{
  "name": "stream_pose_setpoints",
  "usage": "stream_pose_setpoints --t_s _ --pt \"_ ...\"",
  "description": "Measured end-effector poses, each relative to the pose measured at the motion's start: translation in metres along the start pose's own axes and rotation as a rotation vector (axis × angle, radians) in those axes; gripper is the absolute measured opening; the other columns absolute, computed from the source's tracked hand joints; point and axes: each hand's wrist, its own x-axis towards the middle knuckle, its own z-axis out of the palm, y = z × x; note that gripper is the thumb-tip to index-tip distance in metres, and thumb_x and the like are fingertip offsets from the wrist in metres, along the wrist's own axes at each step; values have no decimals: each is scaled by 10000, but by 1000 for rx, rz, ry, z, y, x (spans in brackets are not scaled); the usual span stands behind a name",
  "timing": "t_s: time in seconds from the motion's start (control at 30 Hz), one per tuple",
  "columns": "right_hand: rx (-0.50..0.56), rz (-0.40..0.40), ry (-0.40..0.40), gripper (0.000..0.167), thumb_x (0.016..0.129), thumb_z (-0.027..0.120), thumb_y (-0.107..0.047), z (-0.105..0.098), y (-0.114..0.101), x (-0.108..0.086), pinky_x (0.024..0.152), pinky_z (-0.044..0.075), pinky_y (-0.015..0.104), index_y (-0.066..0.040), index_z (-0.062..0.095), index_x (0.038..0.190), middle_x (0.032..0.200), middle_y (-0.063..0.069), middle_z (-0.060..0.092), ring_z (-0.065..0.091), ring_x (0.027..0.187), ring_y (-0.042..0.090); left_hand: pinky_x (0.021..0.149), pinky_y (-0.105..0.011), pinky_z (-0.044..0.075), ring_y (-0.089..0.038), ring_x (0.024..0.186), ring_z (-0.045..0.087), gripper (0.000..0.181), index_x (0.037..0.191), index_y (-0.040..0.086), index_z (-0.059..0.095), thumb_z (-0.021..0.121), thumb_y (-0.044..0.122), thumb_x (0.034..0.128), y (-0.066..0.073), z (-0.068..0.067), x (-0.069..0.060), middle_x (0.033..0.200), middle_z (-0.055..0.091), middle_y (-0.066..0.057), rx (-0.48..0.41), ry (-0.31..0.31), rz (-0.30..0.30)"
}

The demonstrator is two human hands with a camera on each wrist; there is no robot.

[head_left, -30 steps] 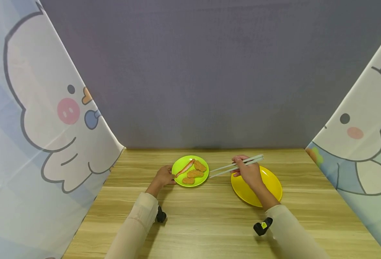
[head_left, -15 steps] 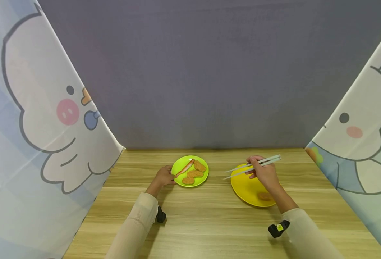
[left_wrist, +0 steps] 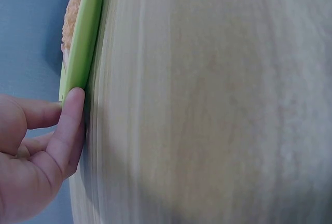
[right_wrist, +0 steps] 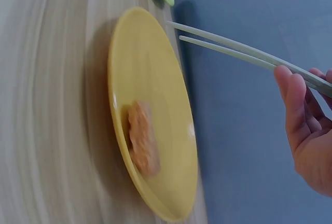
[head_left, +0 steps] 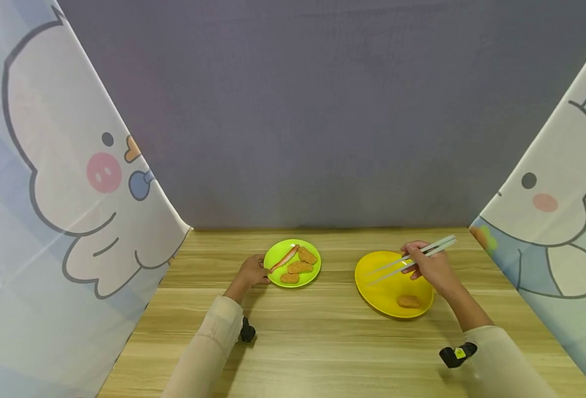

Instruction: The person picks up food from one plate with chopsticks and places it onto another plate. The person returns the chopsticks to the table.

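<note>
My left hand (head_left: pixel 253 271) pinches the left rim of a small lime-green plate (head_left: pixel 309 280); the left wrist view shows thumb and fingers (left_wrist: pixel 71 107) at its edge. On this plate lie three breaded nuggets (head_left: pixel 300 267) and a red-and-white strip (head_left: pixel 284 259), perhaps shrimp or crab stick. My right hand (head_left: pixel 432 269) holds a pair of pale chopsticks (head_left: pixel 439 245) above the larger yellow plate (head_left: pixel 380 296). Their tips stand slightly apart, pointing left, with nothing between them. A single nugget (head_left: pixel 409 301) lies near the yellow plate's front right rim.
Both plates stand on a wood-grain table (head_left: pixel 323 342), with a gap between them. A grey cloth wall (head_left: pixel 333 121) rises behind the table's back edge. Printed cartoon cloths flank the left (head_left: pixel 99 221) and right (head_left: pixel 547 221) sides.
My right hand has moved right with the chopsticks, from the gap between the plates to over the yellow plate, uncovering the nugget there. The left hand and green plate have stayed put.
</note>
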Motion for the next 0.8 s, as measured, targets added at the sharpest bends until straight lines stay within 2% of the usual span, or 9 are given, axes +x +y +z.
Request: stream_pose_setpoints --t_s 0.1,0.37,0.57,0.67,0.8 --pt "7 19 -3 212 1078 517 -253 -9 0 -1 465 598 270 -203 695 976 853 -46 731 746 643 135 667 -283 659 -204 774 723 550 1467 -50 482 628 -39 937 -1 1 0 1203 598 -269 0 3 -4" --pt "-78 69 -32 229 1080 505 -326 -29 1 -3 472 594 271 -244 696 982 854 -71 725 727 625 126 665 -284 658 -197 761 724 545 1469 -50 478 624 -31 944 -3 1 1 1206 593 -268 -1 -2 -12" --pt "-112 87 -36 224 1076 517 -304 -42 1 -6 471 600 300 -293 704 954 818 -77 708 717 588 134 669 -287 657 -195 770 724 540 1479 -44 469 612 -31 958 -5 2 3 1231 582 -266 -5 -7 -18" --pt "-139 87 -35 220 1075 521 -291 -47 2 -6 465 595 302 -284 708 958 807 -50 712 719 583 145 676 -287 659 -200 778 724 543 1476 -44 470 614 -41 952 -4 2 3 1229 574 -262 -16 -3 -23" --pt "-180 98 -41 219 1076 518 -280 -53 5 -5 455 581 284 -213 712 1001 814 -8 712 719 585 163 679 -287 660 -211 785 724 539 1463 -62 469 617 -53 944 -2 1 2 1203 559 -254 -24 4 -22"
